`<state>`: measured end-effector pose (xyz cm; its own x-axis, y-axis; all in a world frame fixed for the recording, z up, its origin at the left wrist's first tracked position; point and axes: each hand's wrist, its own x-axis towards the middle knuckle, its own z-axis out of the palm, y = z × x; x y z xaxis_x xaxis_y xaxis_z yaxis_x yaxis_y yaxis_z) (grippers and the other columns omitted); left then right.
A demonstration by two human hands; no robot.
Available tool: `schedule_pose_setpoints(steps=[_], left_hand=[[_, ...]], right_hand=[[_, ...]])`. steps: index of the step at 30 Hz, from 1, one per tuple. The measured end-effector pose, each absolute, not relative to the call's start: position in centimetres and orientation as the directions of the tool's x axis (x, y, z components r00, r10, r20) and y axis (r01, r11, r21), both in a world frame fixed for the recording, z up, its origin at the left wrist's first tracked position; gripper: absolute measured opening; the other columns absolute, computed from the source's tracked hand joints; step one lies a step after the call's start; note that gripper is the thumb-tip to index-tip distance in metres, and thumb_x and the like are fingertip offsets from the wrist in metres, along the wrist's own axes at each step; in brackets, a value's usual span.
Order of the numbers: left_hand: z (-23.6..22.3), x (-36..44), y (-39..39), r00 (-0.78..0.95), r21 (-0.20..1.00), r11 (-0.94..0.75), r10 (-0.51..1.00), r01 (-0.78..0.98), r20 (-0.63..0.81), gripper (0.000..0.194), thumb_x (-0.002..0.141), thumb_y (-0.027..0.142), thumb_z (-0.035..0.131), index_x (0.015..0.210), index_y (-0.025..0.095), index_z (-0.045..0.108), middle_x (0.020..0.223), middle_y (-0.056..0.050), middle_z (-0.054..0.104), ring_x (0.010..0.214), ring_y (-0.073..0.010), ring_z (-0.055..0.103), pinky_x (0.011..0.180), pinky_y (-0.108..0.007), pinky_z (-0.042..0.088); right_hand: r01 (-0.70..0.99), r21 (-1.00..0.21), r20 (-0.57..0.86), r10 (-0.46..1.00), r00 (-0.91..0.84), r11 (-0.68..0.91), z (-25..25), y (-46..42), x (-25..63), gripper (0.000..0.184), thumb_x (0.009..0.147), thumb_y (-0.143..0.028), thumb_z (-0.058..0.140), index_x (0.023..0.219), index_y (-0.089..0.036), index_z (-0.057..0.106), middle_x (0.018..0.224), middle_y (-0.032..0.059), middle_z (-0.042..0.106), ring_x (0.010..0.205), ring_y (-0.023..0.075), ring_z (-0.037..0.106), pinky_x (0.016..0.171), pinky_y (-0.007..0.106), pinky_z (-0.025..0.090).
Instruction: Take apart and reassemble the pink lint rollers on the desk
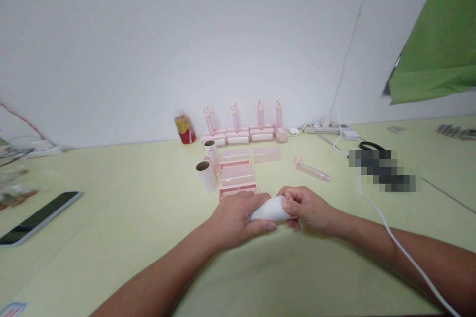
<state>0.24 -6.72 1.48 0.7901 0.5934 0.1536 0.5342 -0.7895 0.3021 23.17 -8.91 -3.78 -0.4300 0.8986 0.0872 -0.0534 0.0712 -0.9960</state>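
Right in the middle of the pale yellow table [111, 237], a white roll [270, 209] is held between both hands, just off the surface or resting on it; which one cannot be told. The left hand [233, 222] wraps around the roll's left end with fingers curled over it, and the right hand [307, 208] pinches the right end with thumb and fingertips, so both are closed on the roll. Just behind the roll lies a stack of pink trays [237, 177], the nearest one almost touching the left hand's knuckles. Left of those trays stand two cardboard tubes [207, 174]. Right of the roll and a little back, a pink handle [311, 170] lies flat on its own, with bare table around it. Farther back from the roll, against the white wall [148, 49], a row of pink rollers [243, 129] stands upright beside a red can [185, 129]. A white cable [401, 247] runs across the right forearm toward the near table edge. Far to the roll's left, a phone [39, 218] lies near the table's left edge, with wide open surface between it and the hands. Up and right of the roll hangs a green cloth [439, 49].
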Motion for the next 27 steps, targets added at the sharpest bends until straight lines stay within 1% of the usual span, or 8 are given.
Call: schedule_pose_setpoints(steps=[4, 12, 17, 22, 27], left_hand=[[1.5, 0.2, -6.7, 0.79, 0.296, -0.789, 0.595, 0.538, 0.15, 0.054, 0.088, 0.068, 0.044, 0.116, 0.024, 0.059, 0.095, -0.006, 0.064, 0.086, -0.0223, 0.058, 0.073, -0.029, 0.041], [1.3, 0.1, -6.6, 0.777, 0.284, -0.785, 0.607, 0.551, 0.17, 0.055, 0.087, 0.068, 0.044, 0.116, 0.024, 0.06, 0.093, -0.007, 0.063, 0.085, -0.0223, 0.057, 0.073, -0.029, 0.041], [1.2, 0.0, -6.5, 0.772, 0.287, -0.78, 0.613, 0.556, 0.17, 0.052, 0.087, 0.067, 0.046, 0.113, 0.024, 0.061, 0.093, -0.007, 0.063, 0.084, -0.0221, 0.058, 0.071, -0.029, 0.041], [1.1, -0.1, -6.2, 0.758, 0.306, -0.763, 0.632, 0.57, 0.163, 0.05, 0.087, 0.065, 0.048, 0.109, 0.024, 0.062, 0.093, -0.006, 0.064, 0.083, -0.0215, 0.058, 0.07, -0.028, 0.041], [0.9, -0.1, -6.1, 0.745, 0.309, -0.75, 0.648, 0.585, 0.159, 0.05, 0.085, 0.065, 0.051, 0.109, 0.023, 0.063, 0.096, -0.006, 0.065, 0.086, -0.0227, 0.058, 0.072, -0.029, 0.042]], right_hand=[[-0.048, -0.994, 0.109, 0.898, -0.426, 0.098, -4.0, -8.8, 23.3, 0.045, 0.083, -0.058, 0.063, 0.071, -0.018, 0.046, 0.059, -0.0024, 0.055, 0.045, 0.0088, 0.05, 0.043, 0.02, 0.038], [-0.033, -0.992, 0.124, 0.913, -0.389, 0.12, -4.2, -8.8, 23.1, 0.048, 0.079, -0.062, 0.064, 0.071, -0.018, 0.047, 0.061, -0.001, 0.057, 0.044, 0.0089, 0.05, 0.042, 0.02, 0.039], [-0.044, -0.99, 0.139, 0.918, -0.372, 0.132, -4.9, -8.4, 23.1, 0.046, 0.079, -0.061, 0.065, 0.073, -0.017, 0.051, 0.063, -0.0002, 0.058, 0.049, 0.0108, 0.054, 0.046, 0.023, 0.045], [0.007, -0.99, 0.134, 0.936, -0.326, 0.144, -5.6, -7.8, 23.3, 0.043, 0.078, -0.058, 0.067, 0.077, -0.016, 0.059, 0.066, 0.0002, 0.059, 0.055, 0.0128, 0.058, 0.052, 0.025, 0.051], [0.041, -0.988, 0.128, 0.931, -0.343, 0.151, -5.6, -7.7, 23.4, 0.044, 0.079, -0.059, 0.066, 0.081, -0.015, 0.059, 0.067, 0.0001, 0.06, 0.054, 0.0123, 0.059, 0.051, 0.024, 0.049]])
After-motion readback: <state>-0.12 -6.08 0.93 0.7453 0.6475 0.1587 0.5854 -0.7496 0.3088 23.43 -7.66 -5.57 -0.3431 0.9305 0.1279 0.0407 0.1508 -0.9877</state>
